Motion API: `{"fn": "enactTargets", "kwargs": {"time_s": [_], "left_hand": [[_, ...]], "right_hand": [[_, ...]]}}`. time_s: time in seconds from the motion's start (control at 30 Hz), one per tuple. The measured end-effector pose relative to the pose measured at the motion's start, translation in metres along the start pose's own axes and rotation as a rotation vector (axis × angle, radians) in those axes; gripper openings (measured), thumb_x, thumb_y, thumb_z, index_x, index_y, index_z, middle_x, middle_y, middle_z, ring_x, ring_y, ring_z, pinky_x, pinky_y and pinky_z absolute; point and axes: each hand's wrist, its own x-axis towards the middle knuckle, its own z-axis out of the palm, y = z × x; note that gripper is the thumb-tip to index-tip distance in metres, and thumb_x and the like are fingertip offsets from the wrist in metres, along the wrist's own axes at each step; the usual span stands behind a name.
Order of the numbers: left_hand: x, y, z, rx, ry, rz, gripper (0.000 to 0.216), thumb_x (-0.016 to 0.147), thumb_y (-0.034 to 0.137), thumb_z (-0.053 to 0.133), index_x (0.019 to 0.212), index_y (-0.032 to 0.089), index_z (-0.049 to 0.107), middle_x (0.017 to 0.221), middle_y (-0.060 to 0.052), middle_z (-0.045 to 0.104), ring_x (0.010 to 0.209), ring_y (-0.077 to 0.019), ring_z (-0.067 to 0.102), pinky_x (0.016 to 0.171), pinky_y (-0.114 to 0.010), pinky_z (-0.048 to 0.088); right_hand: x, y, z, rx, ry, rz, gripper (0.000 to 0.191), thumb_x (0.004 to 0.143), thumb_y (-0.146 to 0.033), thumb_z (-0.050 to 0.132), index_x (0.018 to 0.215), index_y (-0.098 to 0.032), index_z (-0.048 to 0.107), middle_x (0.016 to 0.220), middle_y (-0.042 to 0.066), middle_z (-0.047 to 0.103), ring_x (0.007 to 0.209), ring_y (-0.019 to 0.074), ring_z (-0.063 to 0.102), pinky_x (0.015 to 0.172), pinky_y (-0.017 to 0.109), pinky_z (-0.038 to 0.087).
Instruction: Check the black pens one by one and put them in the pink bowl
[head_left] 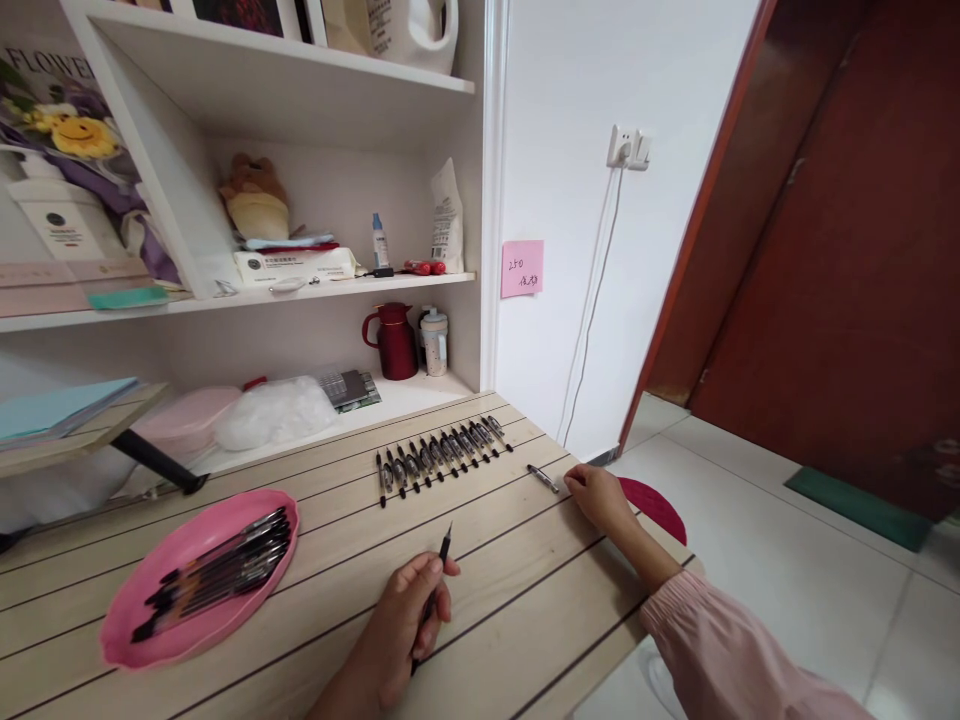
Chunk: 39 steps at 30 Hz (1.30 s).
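My left hand (401, 625) is closed around a slim black pen (445, 545), its pointed end sticking up past the thumb. At the table's right side my right hand (600, 497) rests with its fingers curled in; whatever they may hold is hidden. Just left of those fingers lies a short, clear-and-dark pen piece (542, 478). Farther back, several dark pen pieces (427, 462) lie side by side in a slanting row. A pink scalloped tray (120, 640) on the left holds a heap of long, thin black pen parts (225, 570).
Behind the slatted wooden table (495, 590) is a white shelf unit (300, 80) with a red jug (396, 342) and a pale cup (435, 342). A small raised stand (82, 430) is at the left. Past the right edge are a red round seat (656, 508) and tiled floor.
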Motion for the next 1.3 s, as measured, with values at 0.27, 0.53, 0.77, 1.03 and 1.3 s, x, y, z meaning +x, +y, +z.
{"fn": "enactTargets", "kwargs": {"time_s": [0.27,0.53,0.77,1.03,1.3], "left_hand": [[0.0,0.0,-0.001,0.0,0.004,-0.008,0.026,0.077,0.042,0.053,0.084,0.018,0.052,0.055,0.006,0.05,0.031,-0.0006,0.024,0.033,-0.017,0.011],[0.0,0.001,0.0,-0.006,0.011,-0.017,0.028,0.076,0.044,0.053,0.085,0.017,0.052,0.054,0.006,0.05,0.031,-0.0011,0.024,0.033,-0.017,0.011],[0.0,0.001,-0.001,0.002,0.013,-0.01,0.028,0.075,0.043,0.054,0.086,0.017,0.053,0.053,0.006,0.05,0.03,-0.0009,0.025,0.032,-0.018,0.011],[0.0,0.002,-0.001,-0.005,0.011,-0.014,0.028,0.076,0.043,0.053,0.086,0.017,0.053,0.054,0.006,0.05,0.03,-0.001,0.025,0.032,-0.017,0.011],[0.001,0.001,-0.001,-0.049,0.016,-0.026,0.028,0.076,0.043,0.054,0.085,0.017,0.055,0.053,0.006,0.051,0.029,-0.0012,0.026,0.032,-0.017,0.013]], "right_hand": [[-0.002,-0.013,0.01,-0.173,-0.023,-0.022,0.021,0.07,-0.037,0.056,0.075,-0.019,0.064,0.08,0.007,0.065,0.075,0.0187,0.057,0.055,0.024,0.031],[-0.002,-0.012,0.011,-0.189,-0.02,-0.003,0.019,0.075,-0.034,0.053,0.072,-0.018,0.063,0.079,0.007,0.066,0.074,0.0185,0.058,0.054,0.024,0.031],[-0.002,-0.011,0.01,-0.188,-0.004,0.021,0.017,0.074,-0.032,0.054,0.072,-0.018,0.064,0.078,0.008,0.067,0.076,0.0199,0.059,0.054,0.024,0.031],[-0.003,-0.012,0.009,-0.207,0.005,0.046,0.019,0.074,-0.033,0.052,0.072,-0.018,0.064,0.078,0.009,0.066,0.075,0.0204,0.059,0.052,0.025,0.03],[-0.008,-0.019,-0.002,-0.149,0.066,0.032,0.02,0.072,-0.033,0.053,0.078,-0.016,0.061,0.081,0.009,0.065,0.075,0.0201,0.058,0.054,0.025,0.032]]}}
